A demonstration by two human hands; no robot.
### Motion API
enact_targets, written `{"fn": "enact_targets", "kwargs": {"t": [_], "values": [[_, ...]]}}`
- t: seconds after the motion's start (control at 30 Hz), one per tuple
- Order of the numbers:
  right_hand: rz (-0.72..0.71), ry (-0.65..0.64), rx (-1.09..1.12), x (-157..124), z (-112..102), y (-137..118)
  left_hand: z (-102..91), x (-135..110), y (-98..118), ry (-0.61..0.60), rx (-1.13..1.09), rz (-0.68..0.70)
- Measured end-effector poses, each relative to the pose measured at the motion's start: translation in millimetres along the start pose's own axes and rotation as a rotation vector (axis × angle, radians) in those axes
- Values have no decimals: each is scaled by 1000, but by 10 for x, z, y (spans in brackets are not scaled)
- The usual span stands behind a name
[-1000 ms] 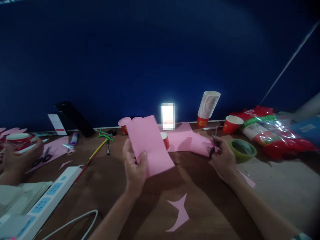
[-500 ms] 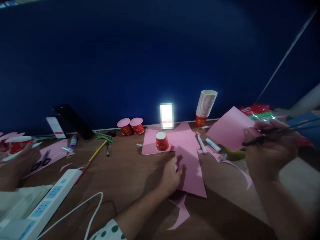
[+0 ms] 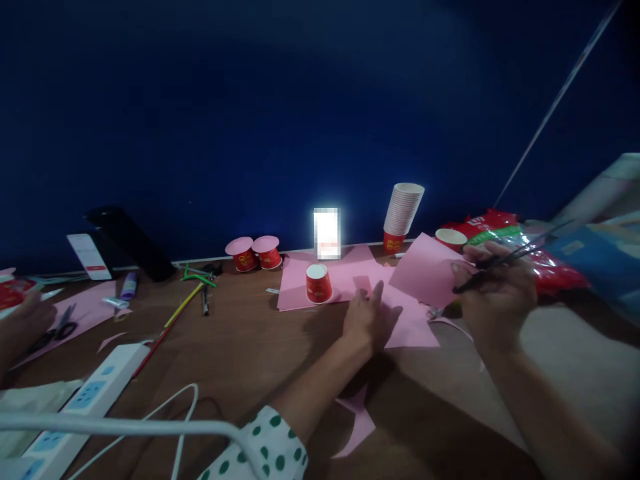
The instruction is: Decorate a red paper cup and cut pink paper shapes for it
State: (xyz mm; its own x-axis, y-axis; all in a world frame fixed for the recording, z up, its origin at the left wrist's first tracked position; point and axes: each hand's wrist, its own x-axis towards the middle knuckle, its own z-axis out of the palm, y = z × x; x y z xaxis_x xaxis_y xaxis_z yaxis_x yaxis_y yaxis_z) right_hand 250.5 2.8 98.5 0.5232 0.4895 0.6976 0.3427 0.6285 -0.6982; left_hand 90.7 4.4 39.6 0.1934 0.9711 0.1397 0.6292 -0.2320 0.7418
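Note:
My left hand point(image 3: 369, 318) lies open on a pink paper sheet point(image 3: 413, 325) on the brown table point(image 3: 240, 347), fingers stretched forward. My right hand point(image 3: 495, 297) is raised at the right and closed on a pair of black scissors point(image 3: 505, 261) together with a second pink sheet point(image 3: 425, 270) that tilts up off the table. An upside-down red paper cup point(image 3: 318, 283) stands on another pink sheet point(image 3: 295, 287) just left of my left hand.
Two inverted pink-topped cups point(image 3: 253, 253), a bright phone screen point(image 3: 327, 233) and a cup stack point(image 3: 401, 213) line the blue wall. A red snack bag point(image 3: 500, 227) lies right. A power strip point(image 3: 85, 397), cable, straws point(image 3: 183, 303) and another person's hand point(image 3: 23, 327) are left. A pink scrap point(image 3: 357, 423) lies near me.
My left hand slid forward and flattened on the pink sheet, which moved with it. My right hand with scissors and paper came slightly left and down. The camera view shifted.

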Motion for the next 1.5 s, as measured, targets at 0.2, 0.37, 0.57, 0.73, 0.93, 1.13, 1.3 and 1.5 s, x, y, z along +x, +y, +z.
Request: {"fn": "enact_targets", "kwargs": {"t": [0.2, 0.37, 0.57, 0.73, 0.93, 1.13, 1.3, 1.5], "values": [[387, -168, 251, -136, 134, -8, -357, -394, -259, 26, -513, -77], [478, -522, 183, -679, 241, -69, -559, -631, -325, -196, -1321, -300], [465, -845, -14, -991, 238, -138, -514, -640, -434, 22, -1350, -444], [540, -707, 85, -865, 297, -12, -402, -641, -546, -9, -1294, -376], [839, -473, 202, -871, 294, 132, -454, -742, -502, -15, -1325, -335], [982, -603, 298, -939, 228, 80, -426, -768, -541, 18, -1185, -325], [904, -829, 123, -686, 181, -86, -518, -756, -551, 32, -1193, -303], [718, -1317, -269, -355, 50, -229, -691, -743, -612, -128, -1008, -378]]}}
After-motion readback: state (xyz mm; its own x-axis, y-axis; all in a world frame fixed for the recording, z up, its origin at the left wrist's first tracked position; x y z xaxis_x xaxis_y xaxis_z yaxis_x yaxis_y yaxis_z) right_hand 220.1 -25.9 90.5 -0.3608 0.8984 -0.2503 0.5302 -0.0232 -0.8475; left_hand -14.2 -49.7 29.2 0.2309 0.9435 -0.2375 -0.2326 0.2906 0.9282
